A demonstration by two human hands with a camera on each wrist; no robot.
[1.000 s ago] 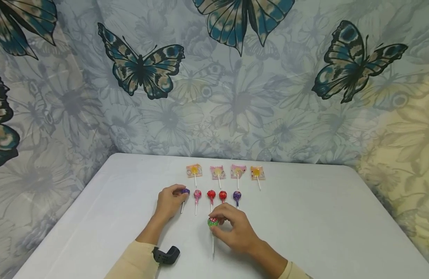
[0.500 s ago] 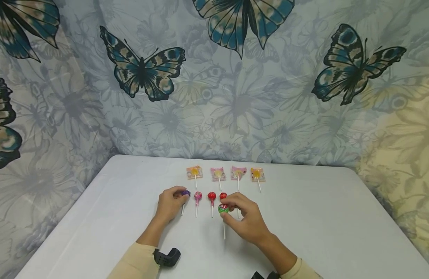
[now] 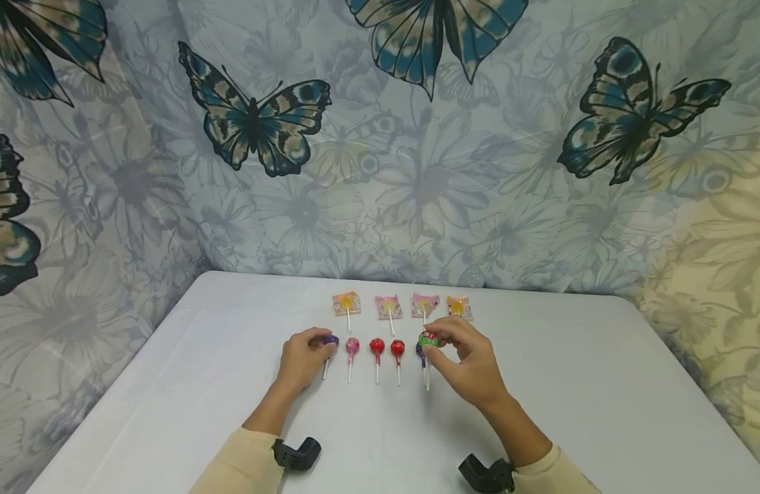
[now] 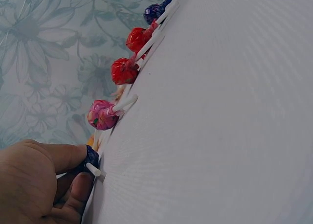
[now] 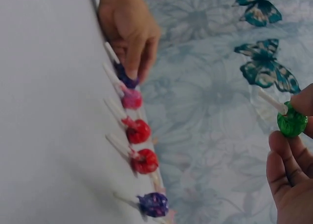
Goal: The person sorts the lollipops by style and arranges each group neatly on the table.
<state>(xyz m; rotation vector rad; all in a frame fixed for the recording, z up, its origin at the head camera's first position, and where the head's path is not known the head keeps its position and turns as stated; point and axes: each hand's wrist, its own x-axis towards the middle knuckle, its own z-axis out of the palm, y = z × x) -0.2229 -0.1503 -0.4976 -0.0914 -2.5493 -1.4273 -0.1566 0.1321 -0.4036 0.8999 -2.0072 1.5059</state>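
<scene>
At the left end of the front row, my left hand pinches the wrapped head of a purple lollipop, its white stick pointing toward me. My right hand holds a green lollipop by its head between thumb and fingers, raised above the table with the stick hanging down. In the head view it partly covers another purple lollipop at the row's right end. Between the hands lie a pink lollipop and two red lollipops, one left of the other.
Behind the row lie several flat lollipops in clear packets, among them an orange one and a pink one. The white table reaches back to a butterfly-patterned wall covering. Black wrist devices sit at both sleeves.
My right hand has carried the green lollipop right and farther back, from in front of the red lollipops to the purple one at the right end. My left hand has stayed in place.
</scene>
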